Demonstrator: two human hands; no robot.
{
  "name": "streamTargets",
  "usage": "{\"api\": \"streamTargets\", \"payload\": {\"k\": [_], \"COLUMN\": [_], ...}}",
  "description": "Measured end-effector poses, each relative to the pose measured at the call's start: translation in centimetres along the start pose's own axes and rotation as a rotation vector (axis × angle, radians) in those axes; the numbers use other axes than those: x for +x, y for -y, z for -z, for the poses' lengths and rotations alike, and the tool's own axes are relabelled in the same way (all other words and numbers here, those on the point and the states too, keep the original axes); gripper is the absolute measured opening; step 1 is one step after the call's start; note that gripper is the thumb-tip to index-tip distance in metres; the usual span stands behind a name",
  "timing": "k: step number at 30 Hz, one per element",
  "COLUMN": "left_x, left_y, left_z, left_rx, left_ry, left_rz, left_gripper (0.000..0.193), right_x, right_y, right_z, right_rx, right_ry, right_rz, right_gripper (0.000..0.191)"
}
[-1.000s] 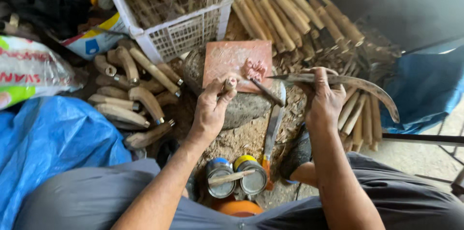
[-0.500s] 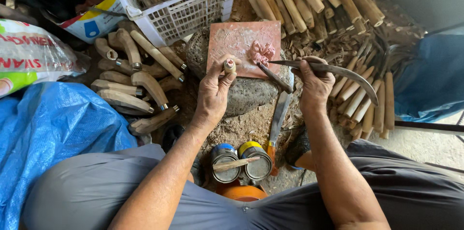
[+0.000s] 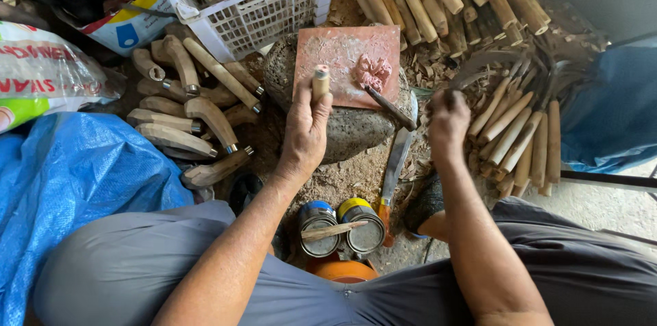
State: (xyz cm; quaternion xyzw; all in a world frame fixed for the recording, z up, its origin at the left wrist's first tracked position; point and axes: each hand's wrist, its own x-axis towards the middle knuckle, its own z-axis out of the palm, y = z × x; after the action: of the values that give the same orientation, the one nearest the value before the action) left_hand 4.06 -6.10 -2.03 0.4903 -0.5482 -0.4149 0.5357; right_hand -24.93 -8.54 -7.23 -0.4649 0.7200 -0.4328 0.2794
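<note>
A wooden handle [image 3: 320, 82] is clamped upright in the left hand [image 3: 306, 127] over the stone [image 3: 345, 131], while a curved blade [image 3: 479, 62] is gripped by the right hand [image 3: 446, 119], whose edge could be slipped against the fingers.

handle [image 3: 320, 81]: short pale wooden piece, upright, above the stone.
sickle blade [image 3: 479, 64]: curved dark metal, tang perhaps pointing left.

We see left hand [image 3: 306, 127] gripping a wooden handle [image 3: 320, 81] upright over the reddish tile [image 3: 339, 59] on a stone [image 3: 352, 131]; right hand [image 3: 447, 122] holds a sickle blade [image 3: 479, 62], tang [image 3: 391, 107] near pink putty [image 3: 371, 71].
</note>
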Motion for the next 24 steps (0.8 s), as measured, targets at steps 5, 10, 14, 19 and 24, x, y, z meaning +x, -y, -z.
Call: {"api": "streamTargets", "payload": {"k": [5,10,14,19,24], "left_x": [0.4,0.4,-0.3,-1.9,-2.8], "left_y": [0.7,1.8,2.6,3.3,3.8], "left_z": [0.1,0.1,-0.3,-1.9,-3.5], "left_rx": [-0.073,-0.159,-0.303,-0.331,-0.466], "left_ry": [-0.035,-0.067,-0.16,-0.055,0.036], "left_rz": [0.233,0.267,0.369,0.598,0.434], "left_gripper": [0.03,0.031,0.028,0.017,0.018], "right_x": [-2.9,-3.1,-3.7,-6.4,-8.6], "right_y": [-0.7,-1.1,-0.6,3.1,7.7], "right_z": [-1.2,-1.9,-2.6,-3.3,-3.9], "right_rx": [-0.621,-0.591,-0.521,0.078,0.318], "right_ry": [0.145,0.179,0.204,0.289,0.388], "right_rz": [0.297,0.376,0.333,-0.203,-0.178], "right_gripper": [0.03,0.037,0.021,0.029,0.03]}}
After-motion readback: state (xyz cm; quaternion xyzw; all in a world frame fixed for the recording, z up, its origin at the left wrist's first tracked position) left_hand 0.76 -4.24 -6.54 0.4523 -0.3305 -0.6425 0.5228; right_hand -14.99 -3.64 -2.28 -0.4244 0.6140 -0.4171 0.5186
